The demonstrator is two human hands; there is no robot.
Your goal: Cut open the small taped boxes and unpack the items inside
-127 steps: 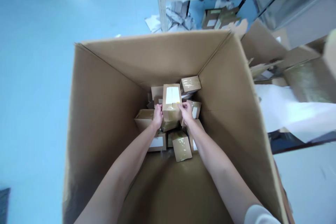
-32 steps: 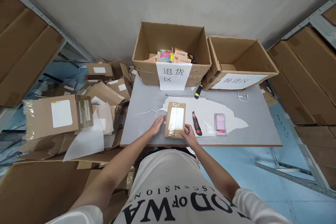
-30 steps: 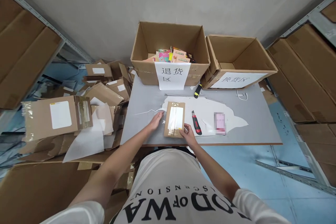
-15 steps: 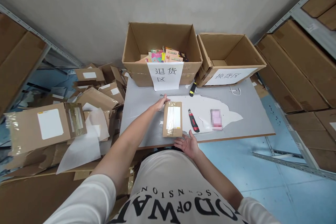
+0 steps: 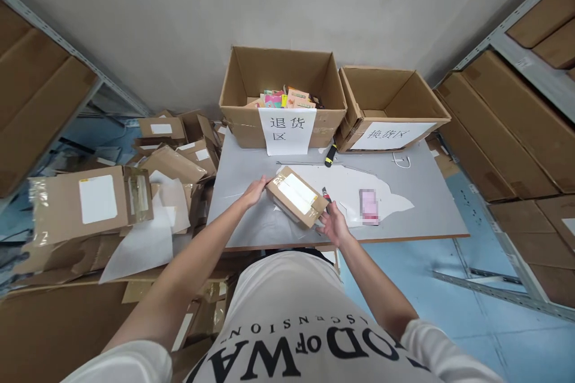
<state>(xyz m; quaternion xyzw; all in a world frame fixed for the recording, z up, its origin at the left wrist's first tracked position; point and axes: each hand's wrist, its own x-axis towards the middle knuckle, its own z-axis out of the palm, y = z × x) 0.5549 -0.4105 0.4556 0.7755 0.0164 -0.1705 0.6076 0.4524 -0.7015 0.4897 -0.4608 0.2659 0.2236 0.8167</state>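
A small taped cardboard box (image 5: 297, 194) with a white label on top is held slanted over the grey table (image 5: 242, 215), between my two hands. My left hand (image 5: 256, 190) grips its far left corner, and my right hand (image 5: 333, 224) holds the near right end, fingers partly under it. Just beyond my right hand lies a red and black utility knife (image 5: 326, 194), partly hidden by the box and the hand. A pink packet (image 5: 369, 206), blurred out, rests further right on a white torn patch of the tabletop.
Behind stand an open carton (image 5: 242, 125) holding colourful booklets and another open carton (image 5: 390, 140), both with paper signs. A black and yellow cutter (image 5: 330, 155) lies before them. Opened boxes (image 5: 99, 200) pile up on the left. Shelved cartons (image 5: 503, 125) line the right.
The box has turned from lying straight to a slant and tilted. My right hand has come up from the table edge to grip its near end; my left hand moved slightly left and nearer.
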